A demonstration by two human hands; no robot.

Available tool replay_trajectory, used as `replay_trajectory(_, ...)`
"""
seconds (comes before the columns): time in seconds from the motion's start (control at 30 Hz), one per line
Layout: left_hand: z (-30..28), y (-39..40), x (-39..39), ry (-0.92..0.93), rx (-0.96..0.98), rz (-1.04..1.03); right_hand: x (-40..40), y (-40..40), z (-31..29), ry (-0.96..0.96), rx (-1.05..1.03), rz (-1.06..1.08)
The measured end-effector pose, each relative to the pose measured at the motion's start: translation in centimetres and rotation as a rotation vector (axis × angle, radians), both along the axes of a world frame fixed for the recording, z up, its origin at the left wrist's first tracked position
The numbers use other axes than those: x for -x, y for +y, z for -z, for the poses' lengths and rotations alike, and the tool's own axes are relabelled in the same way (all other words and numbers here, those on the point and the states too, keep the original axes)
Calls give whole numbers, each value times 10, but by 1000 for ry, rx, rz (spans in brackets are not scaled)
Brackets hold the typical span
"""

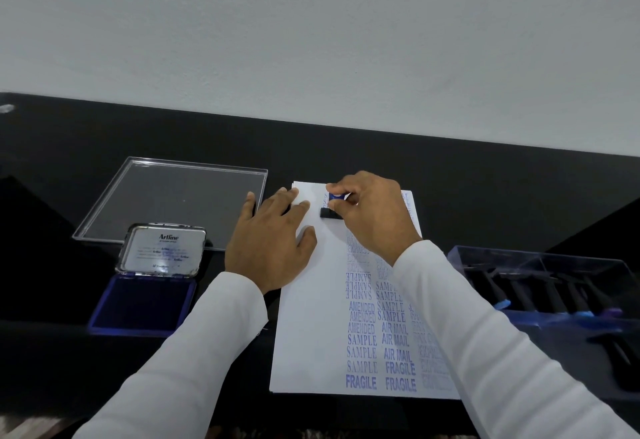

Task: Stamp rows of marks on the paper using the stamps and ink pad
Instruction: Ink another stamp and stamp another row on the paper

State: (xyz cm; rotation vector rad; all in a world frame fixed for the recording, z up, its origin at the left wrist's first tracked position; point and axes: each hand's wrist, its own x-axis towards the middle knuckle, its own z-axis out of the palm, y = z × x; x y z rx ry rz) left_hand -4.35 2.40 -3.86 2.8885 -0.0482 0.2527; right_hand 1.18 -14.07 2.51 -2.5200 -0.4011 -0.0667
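A white sheet of paper (311, 328) lies on the black table, with columns of blue stamped words such as SAMPLE, AMENDED, AIR MAIL and FRAGILE on its right half. My right hand (372, 213) grips a stamp (331, 206) with a blue handle and black base, pressed down on the paper near its far edge. My left hand (273, 241) lies flat with straight fingers on the paper's left edge. The open ink pad (142, 303), blue with a metal lid standing up, sits to the left.
A clear plastic lid (176, 196) lies behind the ink pad at the far left. A clear box (554, 293) holding several black stamps stands at the right. A white wall runs along the table's far edge.
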Motion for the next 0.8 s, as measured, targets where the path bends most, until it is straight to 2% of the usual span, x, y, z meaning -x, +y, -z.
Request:
replay_trajectory(0.27,-1,0,0,7,-5,-3,-1,-3,2,-20,-112,51)
replay_trajectory(0.37,0,0,1,2,-5,-6,1,-10,-2,-54,-327,149)
replay_trajectory(0.5,0,0,1,1,2,-6,1,-16,0,26,-621,356)
replay_trajectory(0.67,-3,-1,2,7,4,-8,4,-19,5,159,-817,538)
replay_trajectory(0.8,-2,-1,2,14,1,-9,7,-19,6,200,-879,610)
